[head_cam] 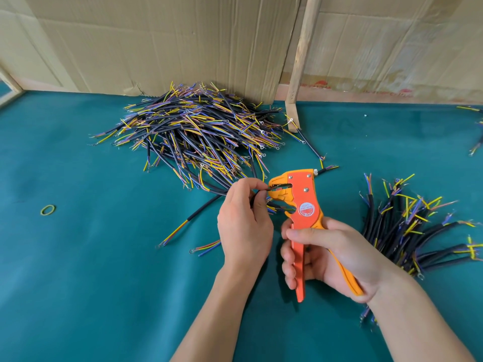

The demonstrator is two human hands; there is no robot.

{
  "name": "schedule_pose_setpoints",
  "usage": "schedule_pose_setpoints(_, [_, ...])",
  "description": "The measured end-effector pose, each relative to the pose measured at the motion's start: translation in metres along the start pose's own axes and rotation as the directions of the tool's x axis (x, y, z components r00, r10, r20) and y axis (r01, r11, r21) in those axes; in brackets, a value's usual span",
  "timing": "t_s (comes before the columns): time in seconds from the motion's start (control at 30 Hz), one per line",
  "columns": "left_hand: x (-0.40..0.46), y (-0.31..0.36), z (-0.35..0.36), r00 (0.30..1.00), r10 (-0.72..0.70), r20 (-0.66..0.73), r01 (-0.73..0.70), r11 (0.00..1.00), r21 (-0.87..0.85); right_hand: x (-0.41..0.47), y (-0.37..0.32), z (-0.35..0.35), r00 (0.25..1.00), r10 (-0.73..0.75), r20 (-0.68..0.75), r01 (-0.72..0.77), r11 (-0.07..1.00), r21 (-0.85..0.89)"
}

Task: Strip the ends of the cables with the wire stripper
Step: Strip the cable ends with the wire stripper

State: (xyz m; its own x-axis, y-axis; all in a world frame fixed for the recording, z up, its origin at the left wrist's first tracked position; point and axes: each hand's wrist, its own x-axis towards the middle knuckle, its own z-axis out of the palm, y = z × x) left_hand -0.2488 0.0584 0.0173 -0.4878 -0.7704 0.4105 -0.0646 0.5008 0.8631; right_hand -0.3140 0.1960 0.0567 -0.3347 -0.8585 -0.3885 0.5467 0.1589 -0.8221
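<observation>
A thin wire is pinched in the left hand, lying roughly level with its end fed rightward into the stripper mouth. The stripper's handles are gripped by the right hand, just beside.

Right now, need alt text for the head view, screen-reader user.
A person's right hand grips an orange wire stripper upright while the left hand pinches a black cable and feeds its end into the stripper's jaws. On the teal tabletop lie a big pile of cables behind, a smaller pile at right, and a rubber band at left.
</observation>
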Motion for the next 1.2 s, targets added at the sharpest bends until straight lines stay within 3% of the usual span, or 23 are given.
schedule_pose_setpoints(0.97, [0.0002,-0.0036,0.0010,1.000,0.008,-0.019,-0.008,1.000,-0.020,0.0028,0.0032,-0.0014,1.000,-0.005,-0.023,0.006,0.999,0.035])
schedule_pose_setpoints(1.2, [-0.0006,-0.0031,0.0011,1.000,0.020,-0.007,-0.021,0.996,-0.090,0.0039,0.0028,-0.0004,0.993,-0.025,-0.116,0.030,0.998,0.046])
